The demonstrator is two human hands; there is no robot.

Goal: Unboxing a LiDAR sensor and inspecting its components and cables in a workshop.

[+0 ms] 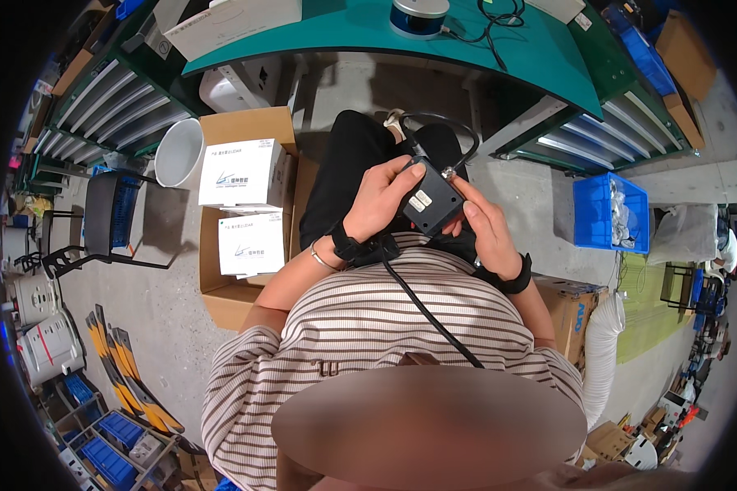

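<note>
A small black box point(436, 203) with pale stickers on its face is held above my lap between both hands. My left hand point(383, 196) grips its left side, thumb lying over the upper corner. My right hand point(490, 229) is closed along the right side, fingers against the edge below a metal connector point(449, 173). A black cable point(472, 135) loops up from the box's top edge. The fingers beneath the box are hidden. Another black cable point(434, 321) runs down across my striped shirt.
A teal workbench point(319, 41) ahead carries a round silver-and-blue device point(419, 18) with a cable. On my left, an open cardboard box point(221, 293) holds white cartons point(250, 245), beside a white bin point(180, 153). A blue crate point(595, 213) stands at right.
</note>
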